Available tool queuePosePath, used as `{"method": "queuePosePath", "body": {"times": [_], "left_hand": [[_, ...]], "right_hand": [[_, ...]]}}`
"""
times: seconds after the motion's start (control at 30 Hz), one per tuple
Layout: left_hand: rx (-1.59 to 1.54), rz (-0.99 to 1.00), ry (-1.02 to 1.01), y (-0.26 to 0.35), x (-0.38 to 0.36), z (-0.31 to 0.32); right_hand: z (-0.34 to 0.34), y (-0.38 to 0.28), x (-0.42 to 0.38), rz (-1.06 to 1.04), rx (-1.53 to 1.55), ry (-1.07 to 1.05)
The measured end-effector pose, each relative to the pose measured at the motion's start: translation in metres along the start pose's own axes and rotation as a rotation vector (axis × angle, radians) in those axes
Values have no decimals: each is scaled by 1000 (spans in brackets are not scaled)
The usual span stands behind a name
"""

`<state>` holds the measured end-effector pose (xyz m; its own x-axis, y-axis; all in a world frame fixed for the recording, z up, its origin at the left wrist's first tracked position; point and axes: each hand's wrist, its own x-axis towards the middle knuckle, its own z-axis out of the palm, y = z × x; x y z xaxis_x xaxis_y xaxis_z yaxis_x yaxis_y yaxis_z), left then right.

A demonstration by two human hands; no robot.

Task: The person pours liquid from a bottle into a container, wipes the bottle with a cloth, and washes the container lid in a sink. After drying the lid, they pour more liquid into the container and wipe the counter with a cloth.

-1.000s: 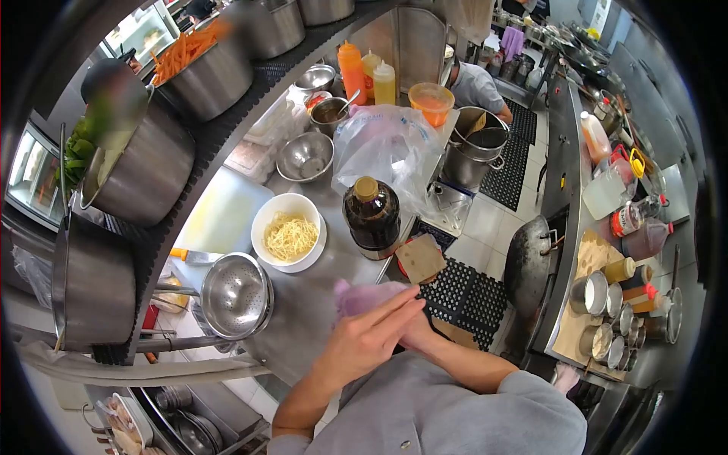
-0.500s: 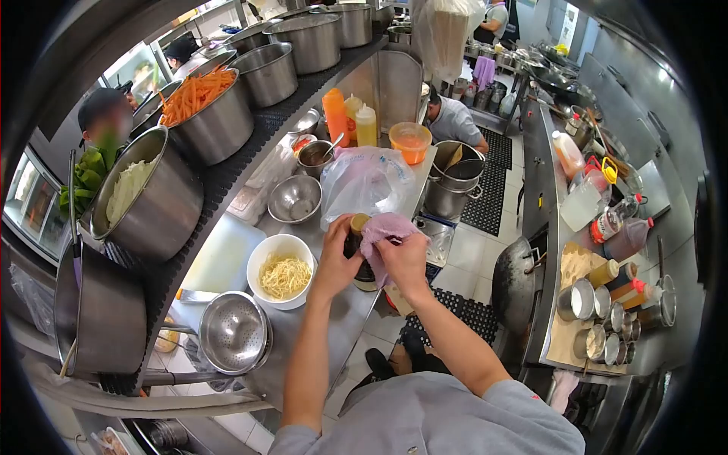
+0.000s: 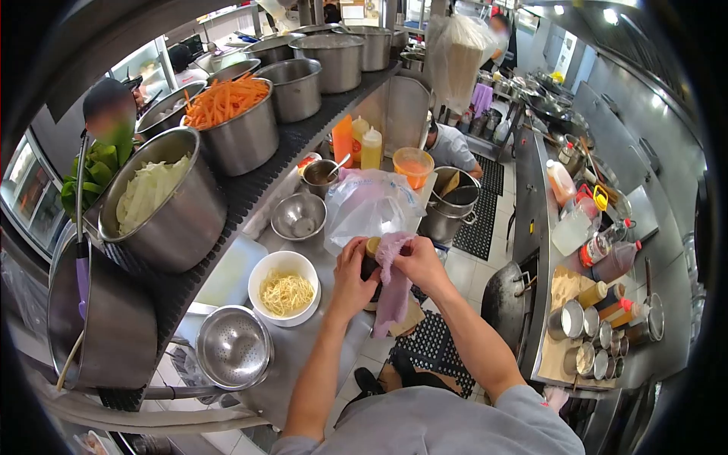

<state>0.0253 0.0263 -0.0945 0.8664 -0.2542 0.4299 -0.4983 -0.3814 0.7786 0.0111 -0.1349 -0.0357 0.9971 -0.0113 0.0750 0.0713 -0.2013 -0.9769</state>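
Observation:
At the counter's right edge, my left hand is wrapped round a dark bottle with a yellowish cap. My right hand pinches a pink cloth against the bottle's right side, and the cloth hangs down below the fingers. Most of the bottle is hidden by hand and cloth. Just beyond the hands lies a clear plastic bag. To the left stands a white bowl with pale noodles. A metal colander sits nearer to me.
A shelf with metal pots runs along the left; one holds carrot strips. Squeeze bottles stand at the counter's back. A person crouches beyond a steel pot. Bottles and small cups line the right counter.
The view has shifted a little. The pink cloth, bunched at the bottle's top before, now hangs lower along its right side. Both hands still hold on.

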Motion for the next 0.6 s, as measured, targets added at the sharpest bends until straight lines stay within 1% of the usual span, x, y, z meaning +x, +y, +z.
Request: {"method": "queuePosePath", "body": {"times": [0.07,0.13,0.2,0.27,0.33,0.37,0.4,0.47,0.5,0.53,0.6], "left_hand": [[12,26,9,-2,0,1],[29,-15,-7,2,0,0],[41,0,14,-1,4,2],[0,-8,7,0,2,1],[4,-5,7,-3,-2,5],[15,-3,15,-5,0,5],[12,7,19,-2,3,2],[16,-7,-36,7,3,-6],[17,3,-34,6,5,-8],[18,14,-40,4,6,-10],[15,34,-59,3,7,-10]], "right_hand": [[-2,1,3,54,15,-49],[-1,-7,5,74,31,-64],[-1,-5,7,131,65,-88],[-3,-3,3,110,93,-74],[-5,2,-1,-41,-76,64],[-3,2,-8,-160,-123,141],[-2,6,-13,-170,-127,145],[1,17,-18,-344,-443,209],[3,16,-16,-476,-488,234],[4,13,-14,-483,-488,245],[6,6,-17,-583,-562,225]]}}
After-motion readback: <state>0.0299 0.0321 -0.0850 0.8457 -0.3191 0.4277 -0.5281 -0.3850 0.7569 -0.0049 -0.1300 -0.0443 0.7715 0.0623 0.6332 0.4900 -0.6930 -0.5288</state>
